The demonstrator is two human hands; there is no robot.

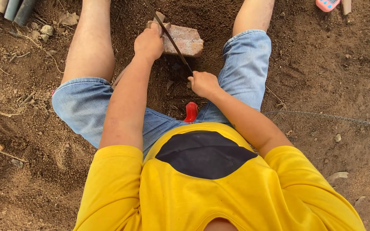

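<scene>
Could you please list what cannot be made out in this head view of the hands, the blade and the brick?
- Blade: far end cut off by the top edge; handle hidden in the right hand.
- Brick: near end covered by the left hand.
- Red object: mostly hidden between the shorts.

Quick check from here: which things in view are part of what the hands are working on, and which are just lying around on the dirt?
In use:
left hand pressing on the brick
right hand gripping the thin dark blade laid across the brick

Lying about:
pink gadget
grey pipes
ribbed rod
red object
</scene>
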